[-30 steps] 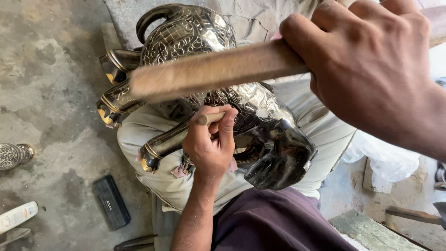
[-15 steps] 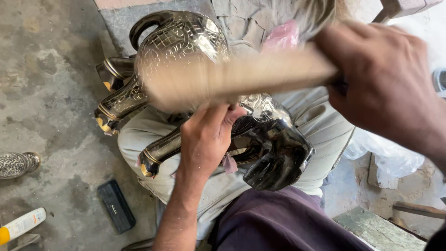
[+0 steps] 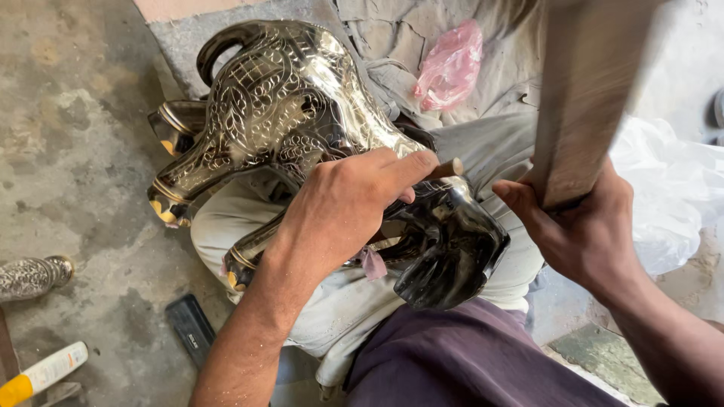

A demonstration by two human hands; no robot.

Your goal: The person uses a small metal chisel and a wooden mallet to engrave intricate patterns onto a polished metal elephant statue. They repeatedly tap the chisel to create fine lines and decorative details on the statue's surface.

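the landmark is the engraved metal animal figure (image 3: 302,143), dark and polished with fine leaf and line patterns. it lies on its side across the person's lap, on the pale trousers (image 3: 332,316), legs pointing toward the concrete floor (image 3: 75,151) on the left and head hanging toward the lower right. this lap position appears to cradle the rounded body so it cannot roll, and it turns the flank upward for work.

the left hand (image 3: 347,203) rests on the figure's neck region, fingers pressed together and curled around a small rod-like tool (image 3: 451,167), whose tip shows just past the fingertips. the hand's weight bears on the figure, which likely steadies both tool and workpiece.

the right hand (image 3: 581,226), to the right of the figure's head, is closed in a fist on the lower end of a wooden stick (image 3: 584,98). the stick stands raised above the figure and is motion-blurred.

beyond the figure's back lie a grey cloth (image 3: 422,45) and a pink plastic bag (image 3: 452,64). on the floor left of the figure are a black flat object (image 3: 192,328), a white and yellow tube (image 3: 41,373) and a small engraved metal piece (image 3: 30,275).
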